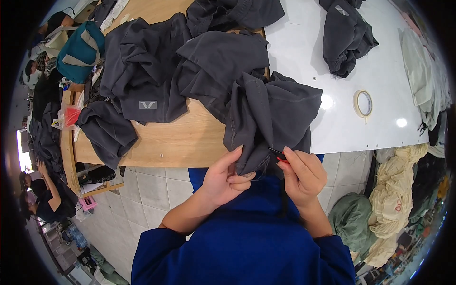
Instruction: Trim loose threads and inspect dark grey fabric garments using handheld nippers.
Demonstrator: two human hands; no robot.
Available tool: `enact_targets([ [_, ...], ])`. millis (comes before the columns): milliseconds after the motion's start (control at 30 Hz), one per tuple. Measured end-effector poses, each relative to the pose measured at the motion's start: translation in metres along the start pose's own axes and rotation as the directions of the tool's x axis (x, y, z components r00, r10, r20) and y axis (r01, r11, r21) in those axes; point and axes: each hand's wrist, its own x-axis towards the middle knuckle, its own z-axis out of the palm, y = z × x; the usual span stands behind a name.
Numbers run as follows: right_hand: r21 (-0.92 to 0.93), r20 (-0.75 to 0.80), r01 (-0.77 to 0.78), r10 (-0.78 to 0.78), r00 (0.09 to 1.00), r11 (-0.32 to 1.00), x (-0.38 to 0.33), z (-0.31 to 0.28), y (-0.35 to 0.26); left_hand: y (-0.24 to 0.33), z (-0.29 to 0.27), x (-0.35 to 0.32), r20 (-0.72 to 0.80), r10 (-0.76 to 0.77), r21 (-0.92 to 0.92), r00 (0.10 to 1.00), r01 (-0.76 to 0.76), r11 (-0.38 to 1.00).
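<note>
Head view: left hand point(223, 178) pinches dark garment point(266, 118); right hand point(301, 173) grips a half-hidden red-tipped tool point(280, 156).

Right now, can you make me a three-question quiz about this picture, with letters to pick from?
1. Where is the roll of tape?
A. on the white tabletop
B. on the floor
C. in the teal bag

2. What colour is the garment in the person's hands?
A. yellow
B. dark grey
C. pink

3. What is the right hand doing?
A. lying flat and empty
B. pinching a small red-handled tool
C. lifting the tape

Answers:
1 A, the roll lies flat on the white surface.
2 B, the cloth is dark grey like the piles behind it.
3 B, the fingers close on the tool at the cloth's edge, while the left hand grips the cloth.
</note>
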Motion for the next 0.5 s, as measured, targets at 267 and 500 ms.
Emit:
enact_targets([
  [267, 0.160, -0.003, -0.196, 0.199, 0.980, 0.967, 0.000, -0.005, 0.004, 0.001, -0.007, -0.004, 0.023, 0.000, -0.066, 1.000, 0.002, 0.998],
  [500, 0.194, 0.079, -0.183, 0.171, 0.982, 0.964, 0.000, -0.003, 0.003, -0.002, -0.018, -0.002, 0.119, 0.047, -0.116, 0.992, -0.033, 0.993],
])
